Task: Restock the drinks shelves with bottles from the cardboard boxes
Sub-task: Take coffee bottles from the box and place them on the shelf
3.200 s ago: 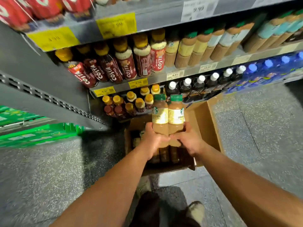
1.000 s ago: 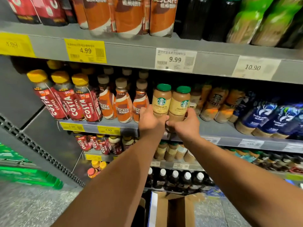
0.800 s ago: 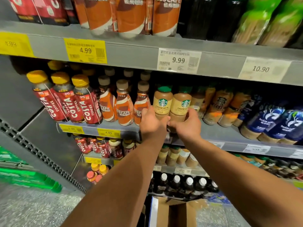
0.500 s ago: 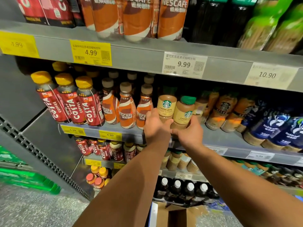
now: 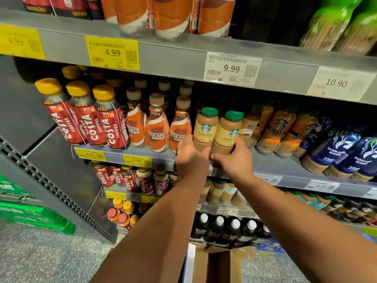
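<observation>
Two green-capped Starbucks cheese latte bottles stand side by side at the front of the grey middle shelf (image 5: 269, 166). My left hand (image 5: 189, 156) grips the base of the left bottle (image 5: 205, 127). Around the base of the right bottle (image 5: 229, 131) curls my right hand (image 5: 234, 160). More Starbucks bottles (image 5: 281, 129) lean just to their right. The open cardboard box (image 5: 216, 264) sits on the floor below, its inside dark.
Orange Nescafe bottles (image 5: 157, 127) stand right against my left hand, red Costa bottles (image 5: 110, 121) further left. Blue Luckin bottles (image 5: 342, 154) fill the shelf's right end. The upper shelf edge with price tags (image 5: 232, 69) hangs close overhead. Green crates (image 5: 30, 211) lie at the left.
Both bottles went from the box on the floor up to the middle shelf and slid in next to the Nescafe row. In the last half second they settled upright and a little deeper.
</observation>
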Available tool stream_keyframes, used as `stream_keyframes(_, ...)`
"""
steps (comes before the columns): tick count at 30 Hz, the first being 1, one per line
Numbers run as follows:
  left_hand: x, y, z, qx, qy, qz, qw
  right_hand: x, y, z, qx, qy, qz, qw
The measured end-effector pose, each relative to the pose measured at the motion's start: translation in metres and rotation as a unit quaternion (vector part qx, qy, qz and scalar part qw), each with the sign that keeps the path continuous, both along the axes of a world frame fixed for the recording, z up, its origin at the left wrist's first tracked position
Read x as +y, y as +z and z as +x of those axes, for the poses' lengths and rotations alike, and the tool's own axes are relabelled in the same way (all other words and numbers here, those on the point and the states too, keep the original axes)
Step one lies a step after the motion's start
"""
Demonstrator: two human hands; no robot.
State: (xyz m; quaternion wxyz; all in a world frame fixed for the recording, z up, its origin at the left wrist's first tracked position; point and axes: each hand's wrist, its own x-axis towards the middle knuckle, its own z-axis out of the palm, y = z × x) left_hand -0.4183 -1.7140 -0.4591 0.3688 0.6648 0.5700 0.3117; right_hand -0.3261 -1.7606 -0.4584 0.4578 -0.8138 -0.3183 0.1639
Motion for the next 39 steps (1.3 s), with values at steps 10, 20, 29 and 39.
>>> stream_keyframes(10,-0.014,-0.019,-0.062,0.120,-0.156,0.200,0.960,-0.040,-0.003,-0.029,-0.053,-0.041,-0.073,0.995)
stream_keyframes(20,-0.033,-0.066,-0.179,0.352,-0.325,0.107,0.871,-0.059,-0.073,-0.161,-0.176,0.224,-0.390,0.876)
stream_keyframes(29,-0.046,-0.157,-0.269,0.415,-0.377,0.031,0.827,-0.092,-0.157,-0.251,-0.091,0.250,-0.499,0.825)
stream_keyframes(39,-0.090,-0.239,-0.263,0.420,-0.361,-0.121,0.824,-0.146,-0.244,-0.241,0.106,0.174,-0.494,0.845)
